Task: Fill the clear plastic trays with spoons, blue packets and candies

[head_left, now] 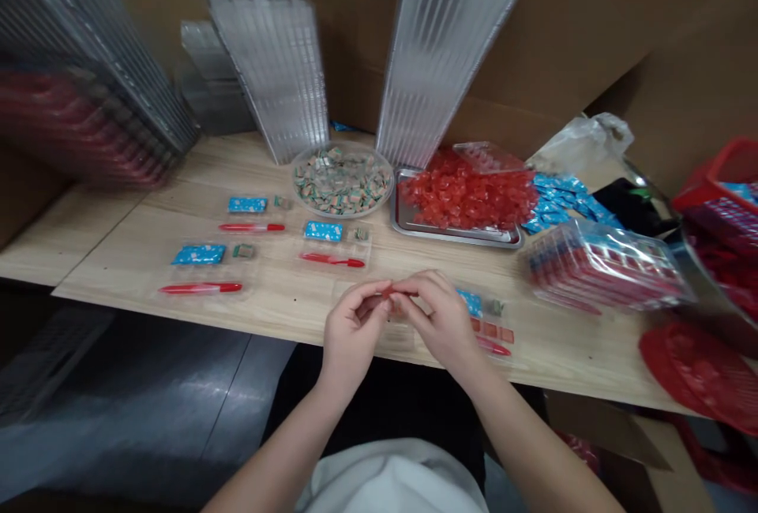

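My left hand and my right hand meet above the front edge of the table, fingertips pinched together on a small red piece. Fingers cover most of it, so its kind does not show. Beneath them lies a clear plastic tray, partly hidden. Right of my right hand, another clear tray holds a blue packet, a reddish strip and a red pen. Further left, several clear trays each carry a blue packet, a small greenish piece and a red pen.
Behind are a round bowl of small wrapped pieces and a metal tray heaped with red pieces. Tall stacks of clear trays stand at the back. Filled trays and red baskets are on the right.
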A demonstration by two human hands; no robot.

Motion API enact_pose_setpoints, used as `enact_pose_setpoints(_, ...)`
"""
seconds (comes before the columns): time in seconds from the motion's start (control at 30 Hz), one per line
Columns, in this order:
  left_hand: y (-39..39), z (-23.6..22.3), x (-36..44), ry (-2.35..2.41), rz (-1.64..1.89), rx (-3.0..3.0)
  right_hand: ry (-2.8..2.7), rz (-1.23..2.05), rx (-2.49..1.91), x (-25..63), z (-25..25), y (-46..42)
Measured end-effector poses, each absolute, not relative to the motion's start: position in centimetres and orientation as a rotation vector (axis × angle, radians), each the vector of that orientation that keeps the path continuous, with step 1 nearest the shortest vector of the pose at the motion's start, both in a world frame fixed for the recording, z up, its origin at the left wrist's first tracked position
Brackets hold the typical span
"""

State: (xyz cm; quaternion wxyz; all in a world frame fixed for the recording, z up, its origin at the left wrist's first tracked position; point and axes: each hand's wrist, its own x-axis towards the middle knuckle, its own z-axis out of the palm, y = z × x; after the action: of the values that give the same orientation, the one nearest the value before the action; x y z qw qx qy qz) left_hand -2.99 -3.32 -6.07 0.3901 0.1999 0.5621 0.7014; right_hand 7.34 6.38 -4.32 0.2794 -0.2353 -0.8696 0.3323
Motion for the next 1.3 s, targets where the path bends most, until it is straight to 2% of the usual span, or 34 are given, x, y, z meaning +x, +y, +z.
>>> enact_pose_setpoints(0.13,-3.2,-5.8,-2.8,1.383,1.756,0.455,-2.267,0.945,-0.656,7.5,-4.3,5.9)
enact_pose_setpoints(0.3,-2.8,-5.6,-2.7,1.328,1.782,0.317,-1.967,1.528,-0.872,7.1,-4.7,5.0)
enact_pose_setpoints(0.37,-2.7,-5.5,-2.8,1.231,1.79,0.239,-1.909,1.616,-0.871,6.7,-4.7,4.5)
enact_pose_setpoints(0.5,-2.7,-5.1,-3.5,1.064,1.734,0.133,-1.768,1.583,-0.841,7.1,-4.2,4.3)
enact_pose_setpoints(0.6,-3.2,-5.2,-4.3,0.929,1.619,0.0,-1.7,1.44,-0.833,8.5,-3.6,5.2)
enact_pose_setpoints(0.8,-3.9,-5.8,-4.0,0.731,1.367,0.032,-2.209,1.279,-0.582,9.7,-2.2,5.3)
enact_pose_setpoints(1.1,-5.3,-6.4,-3.2,1.042,1.512,0.167,-2.289,1.014,-0.609,8.4,-4.0,4.2)
enact_pose_setpoints(1.3,-7.9,-8.3,-4.0,1.679,1.464,0.68,-2.311,1.16,-0.675,8.3,-5.7,4.1)
